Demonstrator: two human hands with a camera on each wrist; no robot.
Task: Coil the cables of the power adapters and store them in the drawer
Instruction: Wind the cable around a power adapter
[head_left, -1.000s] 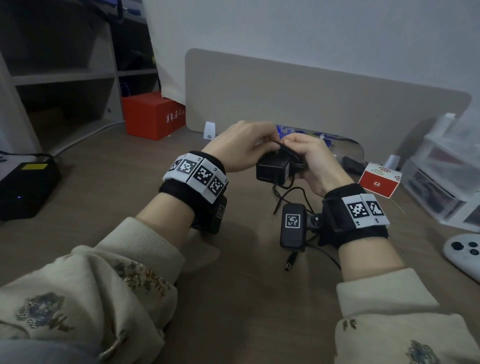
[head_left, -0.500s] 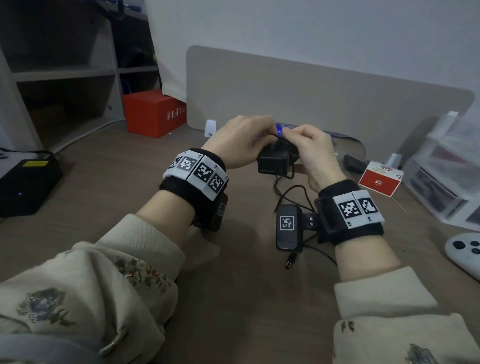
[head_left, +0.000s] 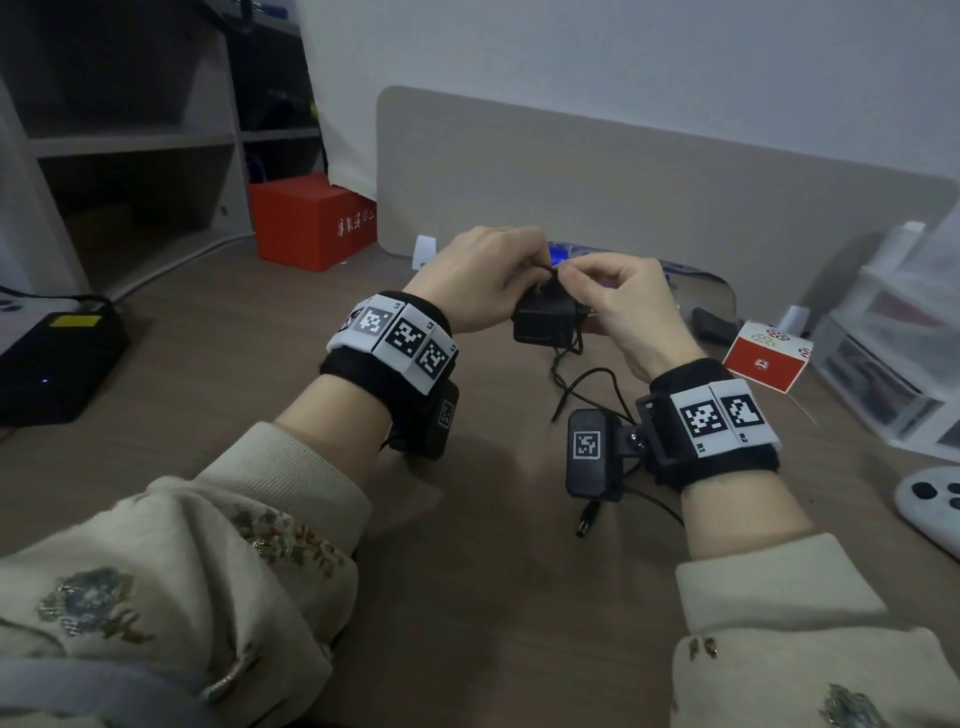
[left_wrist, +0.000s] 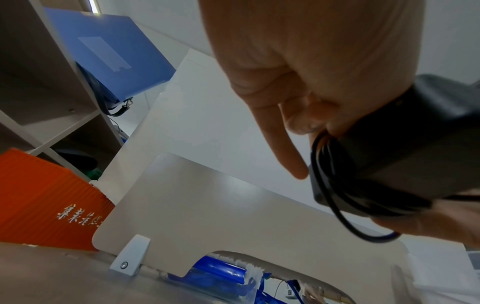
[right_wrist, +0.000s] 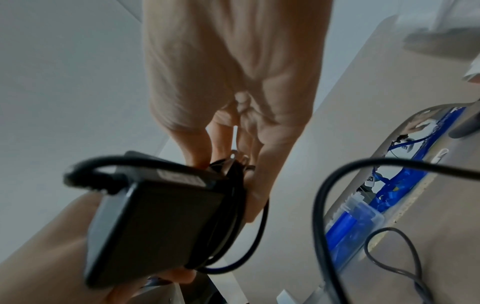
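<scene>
Head view: winding step. Left hand (head_left: 475, 278) grips small black plastic power adapter (head_left: 544, 321); right hand (head_left: 626, 306) fingers pinch thin black cable (head_left: 582, 382). Next: wrap loose tail from bench (head_left: 467, 545).

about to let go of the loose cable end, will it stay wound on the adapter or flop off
Probably floppy: the thin cable sags in loose curls below the adapter. The turns around the block look slack in the right wrist view, so they would likely spring loose. The plug end lying on the desk may drag.
</scene>
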